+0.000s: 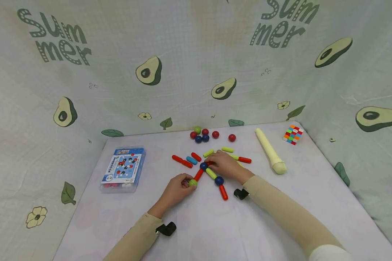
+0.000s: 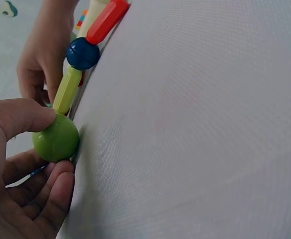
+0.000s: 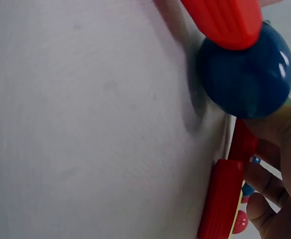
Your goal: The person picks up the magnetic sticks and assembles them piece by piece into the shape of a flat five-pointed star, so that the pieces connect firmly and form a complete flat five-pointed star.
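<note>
Landmark: the middle blue ball (image 1: 204,166), hub of the build. Your left hand (image 1: 175,190) pinches the green ball (image 1: 192,182), thumb above, fingers below; it sits near-left of the hub, at the end of the red link rod (image 1: 198,175). Your right hand (image 1: 228,165) grips a short red rod (image 3: 242,142) close at the hub's right side; whether it has seated, cannot tell.

Technique, my judgement: keep the green ball quiet as an anchor, line the rod's end up with the hub's centre, press gently straight in. A sideways shove would likely swing the near-right arm: yellow rod (image 1: 211,173), second blue ball (image 1: 219,181), red end rod (image 1: 223,193).

Looks: balls glossy and round, clearly fatter than the rods; rods lengthwise-ridged. Build lies low, legs splayed from the hub toward you.
</note>
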{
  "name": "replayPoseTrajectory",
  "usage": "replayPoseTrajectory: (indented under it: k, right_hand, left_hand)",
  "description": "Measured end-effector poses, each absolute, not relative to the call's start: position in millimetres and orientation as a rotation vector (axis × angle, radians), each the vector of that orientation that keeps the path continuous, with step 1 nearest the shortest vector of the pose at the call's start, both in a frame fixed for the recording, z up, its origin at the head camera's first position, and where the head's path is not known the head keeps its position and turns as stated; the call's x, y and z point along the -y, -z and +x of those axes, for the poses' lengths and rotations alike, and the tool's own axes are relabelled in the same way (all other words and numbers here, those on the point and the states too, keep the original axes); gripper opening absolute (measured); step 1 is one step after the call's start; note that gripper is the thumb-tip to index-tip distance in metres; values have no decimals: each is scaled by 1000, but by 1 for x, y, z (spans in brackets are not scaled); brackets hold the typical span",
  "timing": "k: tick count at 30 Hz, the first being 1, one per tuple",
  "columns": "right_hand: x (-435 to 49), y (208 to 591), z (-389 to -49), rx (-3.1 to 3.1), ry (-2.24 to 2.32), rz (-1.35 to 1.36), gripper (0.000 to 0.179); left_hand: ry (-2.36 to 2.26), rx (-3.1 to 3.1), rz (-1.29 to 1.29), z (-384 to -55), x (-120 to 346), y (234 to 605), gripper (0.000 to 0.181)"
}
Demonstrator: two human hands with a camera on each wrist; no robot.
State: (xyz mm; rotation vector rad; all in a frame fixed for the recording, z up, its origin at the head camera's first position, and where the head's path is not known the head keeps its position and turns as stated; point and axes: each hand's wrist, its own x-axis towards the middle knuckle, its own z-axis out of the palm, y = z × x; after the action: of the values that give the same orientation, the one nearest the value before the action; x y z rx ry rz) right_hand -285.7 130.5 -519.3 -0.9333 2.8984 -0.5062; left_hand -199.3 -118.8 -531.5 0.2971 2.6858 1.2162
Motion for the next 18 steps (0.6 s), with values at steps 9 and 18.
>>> replayPoseTrajectory:
  k: [9,18]
  right_hand:
    - [-127,518,-284,-2928,477,-927,23]
    - [-139,521,-285,-2983,515,-835,21]
  left_hand:
    - [-1223,-2686,299,-199,118,531,34]
    - [-1215,-2693,253,-197,117,531,34]
